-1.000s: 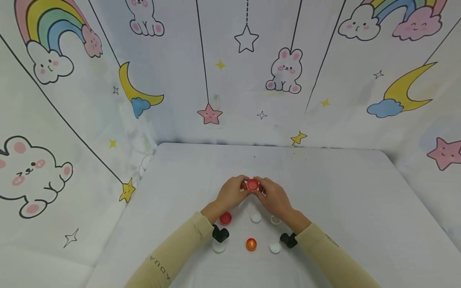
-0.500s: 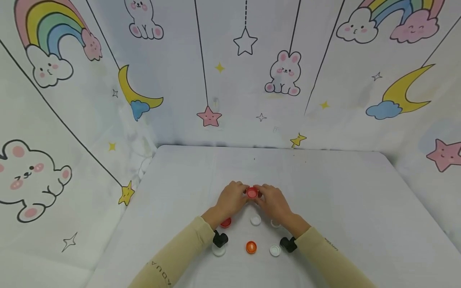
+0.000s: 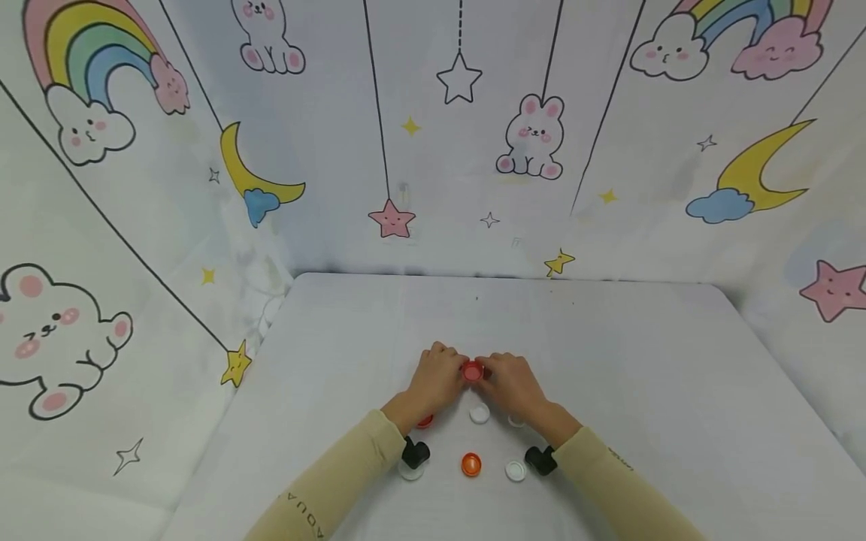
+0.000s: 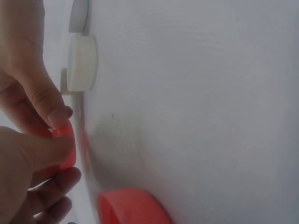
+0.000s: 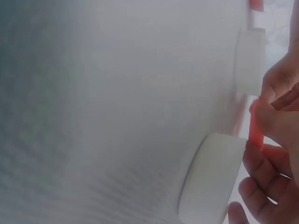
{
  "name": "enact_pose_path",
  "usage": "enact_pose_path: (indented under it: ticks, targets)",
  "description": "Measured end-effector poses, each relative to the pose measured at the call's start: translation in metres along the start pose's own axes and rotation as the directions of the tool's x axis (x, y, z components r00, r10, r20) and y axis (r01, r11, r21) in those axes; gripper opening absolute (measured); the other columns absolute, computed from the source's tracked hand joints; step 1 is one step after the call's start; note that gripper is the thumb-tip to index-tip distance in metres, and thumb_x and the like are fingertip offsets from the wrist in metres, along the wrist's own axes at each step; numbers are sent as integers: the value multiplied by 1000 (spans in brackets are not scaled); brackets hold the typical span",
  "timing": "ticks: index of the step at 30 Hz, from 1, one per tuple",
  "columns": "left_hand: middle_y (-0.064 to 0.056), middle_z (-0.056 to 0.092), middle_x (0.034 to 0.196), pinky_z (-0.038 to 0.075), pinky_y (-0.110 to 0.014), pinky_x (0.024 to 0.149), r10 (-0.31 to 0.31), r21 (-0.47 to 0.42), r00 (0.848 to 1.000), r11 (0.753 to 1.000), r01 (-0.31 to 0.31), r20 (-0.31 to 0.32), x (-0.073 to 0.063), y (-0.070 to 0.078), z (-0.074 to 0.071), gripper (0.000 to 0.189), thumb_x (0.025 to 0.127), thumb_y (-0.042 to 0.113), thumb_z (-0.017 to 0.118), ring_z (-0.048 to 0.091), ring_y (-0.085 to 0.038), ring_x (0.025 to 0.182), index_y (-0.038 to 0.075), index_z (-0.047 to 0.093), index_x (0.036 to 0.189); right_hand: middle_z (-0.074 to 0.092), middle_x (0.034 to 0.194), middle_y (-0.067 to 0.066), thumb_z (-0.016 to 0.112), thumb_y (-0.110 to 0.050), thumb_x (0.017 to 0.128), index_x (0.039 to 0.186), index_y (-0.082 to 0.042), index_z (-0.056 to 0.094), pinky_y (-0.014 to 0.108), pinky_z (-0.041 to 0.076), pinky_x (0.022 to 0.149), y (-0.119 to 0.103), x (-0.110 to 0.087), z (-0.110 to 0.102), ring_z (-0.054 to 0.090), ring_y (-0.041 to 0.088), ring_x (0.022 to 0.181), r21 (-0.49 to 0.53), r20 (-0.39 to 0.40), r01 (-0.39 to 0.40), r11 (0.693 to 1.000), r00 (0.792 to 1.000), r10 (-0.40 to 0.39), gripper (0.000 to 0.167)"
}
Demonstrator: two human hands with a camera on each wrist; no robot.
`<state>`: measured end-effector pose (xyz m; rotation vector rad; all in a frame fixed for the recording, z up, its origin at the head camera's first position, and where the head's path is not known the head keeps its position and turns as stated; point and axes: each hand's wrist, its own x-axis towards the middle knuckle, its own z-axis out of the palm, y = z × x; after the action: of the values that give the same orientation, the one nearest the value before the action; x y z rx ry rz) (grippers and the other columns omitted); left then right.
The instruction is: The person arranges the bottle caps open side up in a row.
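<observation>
Between both hands is a red bottle cap, its hollow side facing up in the head view. My left hand pinches its left edge with thumb and fingers; my right hand pinches the right edge. The wrist views show the held cap edge-on, close over the table, its rim partly covered by the left thumb and its other side by the right thumb. A second red cap lies under my left wrist, mostly hidden. Just nearer than the hands lies a white cap.
Nearer the body lie an orange cap and a white ring-like cap. Another white cap is half covered by the left wrist camera. My right wrist partly hides one more white cap. A printed cloth wall closes off the white table's far side.
Both hands have drawn the red cap a little toward the body, lower in the head view, keeping their pinch on it. The loose caps lie where they were.
</observation>
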<state>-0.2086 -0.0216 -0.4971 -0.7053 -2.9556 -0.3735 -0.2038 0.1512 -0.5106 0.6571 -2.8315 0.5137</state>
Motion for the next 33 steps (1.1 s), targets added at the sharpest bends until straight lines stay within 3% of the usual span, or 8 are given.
enact_pose_path:
  ticks: [17,28,33]
  targets:
    - [-1,67,103,42,-38,82,16,48,999,999,-17,29,-3,1,-1,30,88,30,71,52,-22,100,13,71,113,66,80,-3,80,-26,81,106,-12,74,44,45,77,-5,2,-3,56,18,75,-33,101,-40,999,994,43,30]
    - [-3,66,107,42,-39,84,1,30,999,1000,-2,45,-4,5,-5,37,87,30,73,52,-23,102,13,68,119,68,81,1,79,-27,81,107,-10,74,45,48,78,-6,1,-4,58,20,75,-50,89,-33,998,995,37,32]
    - [-3,64,112,41,-40,88,-13,-5,998,1000,13,58,-3,7,-7,41,87,29,73,51,-24,107,14,65,125,67,80,-1,79,-26,82,110,-8,73,44,48,80,-3,1,-8,59,20,76,-40,49,-29,999,998,31,34]
